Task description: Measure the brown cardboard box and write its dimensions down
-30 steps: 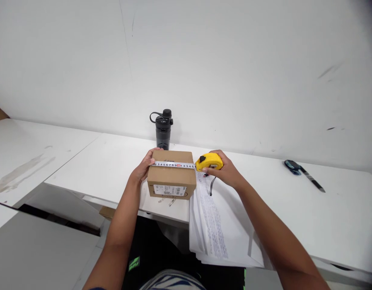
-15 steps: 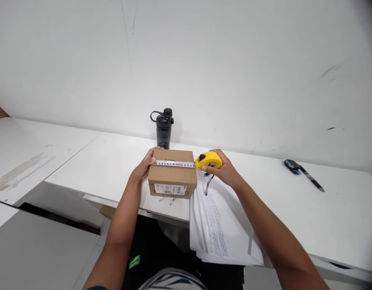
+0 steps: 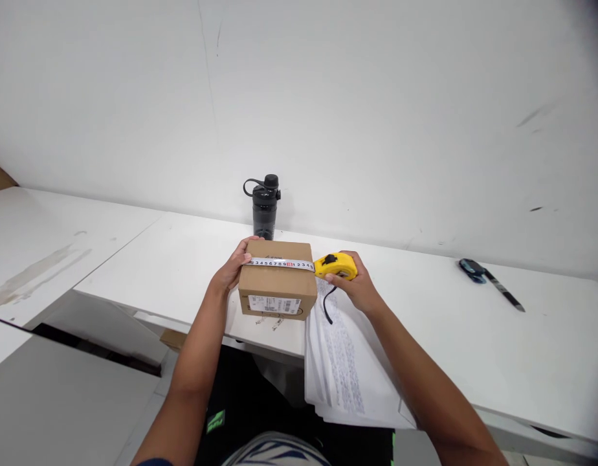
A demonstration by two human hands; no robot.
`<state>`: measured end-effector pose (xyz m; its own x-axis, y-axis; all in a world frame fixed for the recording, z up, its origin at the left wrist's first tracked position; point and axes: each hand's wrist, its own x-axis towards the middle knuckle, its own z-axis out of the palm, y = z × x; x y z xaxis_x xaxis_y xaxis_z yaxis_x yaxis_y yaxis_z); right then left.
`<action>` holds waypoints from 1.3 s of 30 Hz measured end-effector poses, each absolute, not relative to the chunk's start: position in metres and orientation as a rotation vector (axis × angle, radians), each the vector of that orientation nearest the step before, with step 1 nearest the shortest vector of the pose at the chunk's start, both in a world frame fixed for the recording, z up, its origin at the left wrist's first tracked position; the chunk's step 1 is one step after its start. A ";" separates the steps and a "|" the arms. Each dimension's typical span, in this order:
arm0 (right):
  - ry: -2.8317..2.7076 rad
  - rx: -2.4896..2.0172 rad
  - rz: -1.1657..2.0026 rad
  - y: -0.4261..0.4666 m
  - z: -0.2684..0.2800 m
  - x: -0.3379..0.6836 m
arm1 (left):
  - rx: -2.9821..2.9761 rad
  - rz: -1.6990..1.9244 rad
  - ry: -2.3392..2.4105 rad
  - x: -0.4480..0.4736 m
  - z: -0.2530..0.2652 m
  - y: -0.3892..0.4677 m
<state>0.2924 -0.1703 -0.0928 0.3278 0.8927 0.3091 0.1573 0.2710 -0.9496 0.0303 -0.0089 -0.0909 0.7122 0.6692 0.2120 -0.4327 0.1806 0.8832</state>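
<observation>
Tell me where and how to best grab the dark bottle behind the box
Probably hold the bottle around its upright, cylindrical body, coming from the right: its carry loop juts left, and the cardboard box blocks the front.

bright, even light, faint shadow on the white wall beside the bottle, darkened upper-right corner, box label print seemingly blurred

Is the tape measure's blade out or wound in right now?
Out: the numbered blade runs across the top of the cardboard box, from the left hand to the yellow tape measure in the right hand.
</observation>
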 end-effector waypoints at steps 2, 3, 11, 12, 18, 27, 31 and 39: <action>-1.135 -1.191 0.682 -0.169 -0.096 0.292 | 1.151 0.790 0.252 0.030 -0.091 -0.008; -1.131 -1.186 0.682 -0.169 -0.097 0.291 | 1.151 0.790 0.258 0.030 -0.091 -0.008; -1.091 -1.150 0.717 -0.167 -0.105 0.293 | 1.153 0.789 0.261 0.031 -0.090 -0.008; -1.087 -1.143 0.726 -0.167 -0.107 0.293 | 1.156 0.788 0.261 0.031 -0.090 -0.008; -1.017 -1.089 0.772 -0.162 -0.118 0.290 | 1.153 0.785 0.261 0.031 -0.090 -0.008; -0.945 -1.044 0.828 -0.161 -0.123 0.284 | 1.162 0.803 0.268 0.033 -0.088 -0.010; -0.960 -1.049 0.825 -0.162 -0.120 0.287 | 1.156 0.804 0.268 0.033 -0.087 -0.011; -1.094 -1.103 0.800 -0.168 -0.093 0.300 | 1.159 0.791 0.259 0.032 -0.090 -0.008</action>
<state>0.2999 -0.1683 -0.0932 0.2928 0.9153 0.2767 0.0136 0.2854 -0.9583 0.0318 -0.0076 -0.0902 0.7086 0.6748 0.2062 -0.4223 0.1715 0.8901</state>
